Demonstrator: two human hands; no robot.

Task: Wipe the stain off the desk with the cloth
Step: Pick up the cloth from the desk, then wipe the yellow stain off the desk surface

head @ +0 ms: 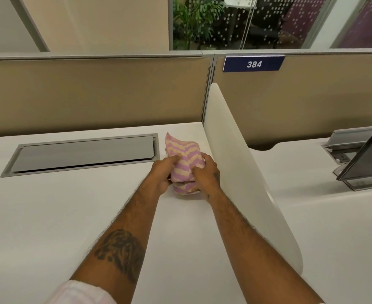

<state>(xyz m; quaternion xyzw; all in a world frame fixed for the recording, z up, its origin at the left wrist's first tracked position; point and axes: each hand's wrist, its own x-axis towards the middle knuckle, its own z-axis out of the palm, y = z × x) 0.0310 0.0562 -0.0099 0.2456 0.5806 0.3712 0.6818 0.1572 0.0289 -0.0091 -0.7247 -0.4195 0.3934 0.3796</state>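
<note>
A pink and cream zigzag cloth (184, 156) lies bunched on the white desk (70, 205), near the back right corner beside the divider. My left hand (162, 174) grips its left side, thumb and fingers pressed into the fabric. My right hand (205, 173) holds the right side of the same bundle. The near end of the cloth is folded under between both hands. No stain shows on the desk surface in view.
A grey cable hatch (84, 154) is set into the desk to the left of the cloth. A white curved divider (242, 172) rises right beside my right hand. A tan partition (92, 95) closes the back. A tilted monitor (367, 159) stands on the neighbouring desk.
</note>
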